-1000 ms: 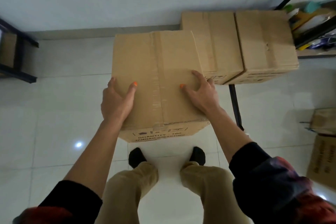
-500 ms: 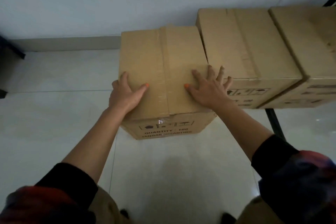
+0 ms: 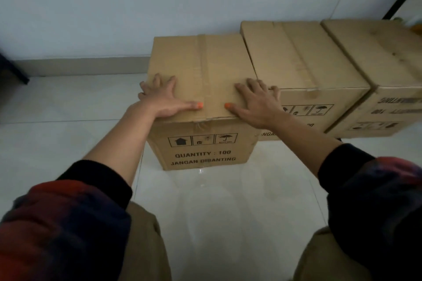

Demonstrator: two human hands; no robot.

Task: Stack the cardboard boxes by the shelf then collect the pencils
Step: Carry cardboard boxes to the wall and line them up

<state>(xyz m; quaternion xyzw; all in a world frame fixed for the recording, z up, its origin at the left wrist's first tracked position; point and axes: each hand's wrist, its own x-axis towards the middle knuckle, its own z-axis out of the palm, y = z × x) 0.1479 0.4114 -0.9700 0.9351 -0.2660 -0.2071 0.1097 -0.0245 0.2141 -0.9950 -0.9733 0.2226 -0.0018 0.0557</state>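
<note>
Resting flat, fingers spread and straight, the left hand and right hand press the near top edge of the cardboard box, either side of its tape seam. Front print: "QUANTITY : 100", "JANGAN DIBANTING". Since 0.5 s ago, box now stands on the floor, just beside the middle box.

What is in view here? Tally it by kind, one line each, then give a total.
Cardboard boxes: 3: the left box, the middle box and the right box, in a row along the wall.
Hands: 2: the left hand and the right hand, both flat on the left box.
Pencils: 0 in view.
Total: 5.
</note>
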